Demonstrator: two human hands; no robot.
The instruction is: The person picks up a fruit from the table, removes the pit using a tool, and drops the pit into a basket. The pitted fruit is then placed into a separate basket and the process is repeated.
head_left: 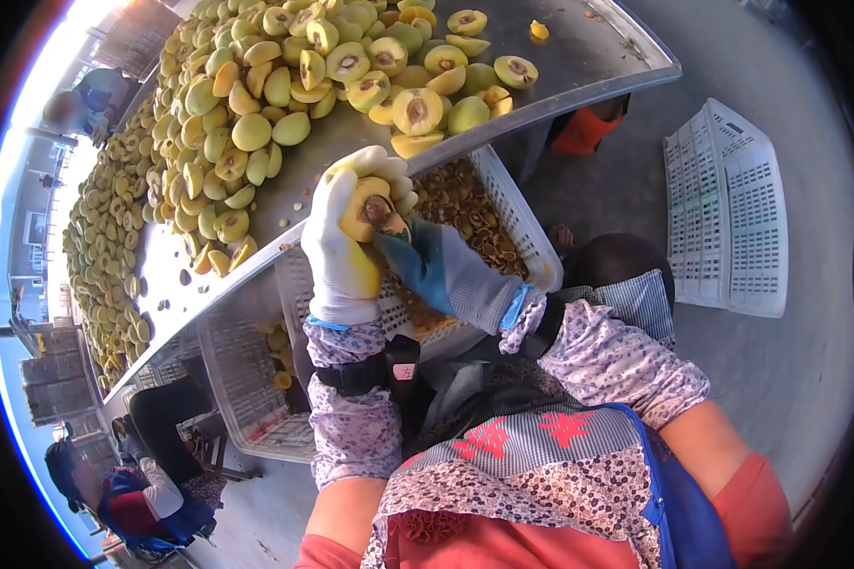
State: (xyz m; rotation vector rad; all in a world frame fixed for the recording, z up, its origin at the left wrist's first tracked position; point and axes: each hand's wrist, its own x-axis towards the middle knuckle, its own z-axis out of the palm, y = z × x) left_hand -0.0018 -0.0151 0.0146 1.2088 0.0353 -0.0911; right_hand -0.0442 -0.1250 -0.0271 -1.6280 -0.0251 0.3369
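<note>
My left hand (334,242), in a white glove stained yellow, is closed around a peach half (356,213). The cut face is turned to the right, with the brown pit (378,209) in its middle. My right hand (425,264), in a blue-and-grey glove, is closed with its fingertips against that pit. A small dark and tan piece shows at these fingertips; whether it is a tool I cannot make out. Both hands are over a white crate (531,232) holding many brown pits and scraps (460,204), just off the table's near edge.
A metal table (579,76) bears a large heap of peach halves (256,104). One white crate (726,209) stands on the floor at right, another (256,398) below the table at left. A seated person (142,493) is at lower left, another person (95,100) at upper left.
</note>
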